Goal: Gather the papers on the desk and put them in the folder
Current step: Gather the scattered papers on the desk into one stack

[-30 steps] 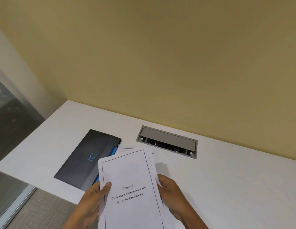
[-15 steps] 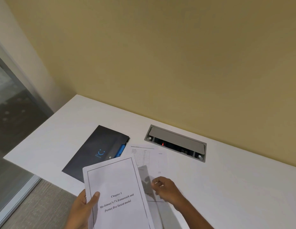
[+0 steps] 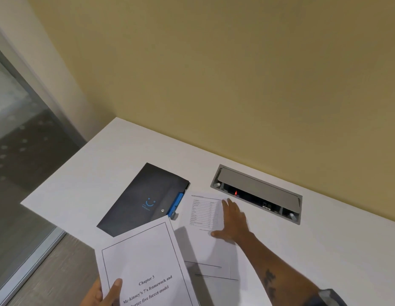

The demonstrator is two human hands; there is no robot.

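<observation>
The bottom frame edge is cutting off the left hand (image 3: pixel 105 293) and the lower part of the title page (image 3: pixel 145 263) it is holding; only the thumb, lying on the sheet's front, is showing. The table print on the loose sheet (image 3: pixel 205 219) is too small to read. The right hand (image 3: pixel 233 221) is lying flat on that sheet with fingers straight, its grip released. More papers (image 3: pixel 216 270) are lying near the table's front edge, partly under the title page. The dark folder (image 3: pixel 143 199) is resting closed toward the table's left corner. A grey cable box (image 3: pixel 257 192) is sitting near the back edge of the white table (image 3: pixel 324 250), below a yellow wall (image 3: pixel 214 74).
</observation>
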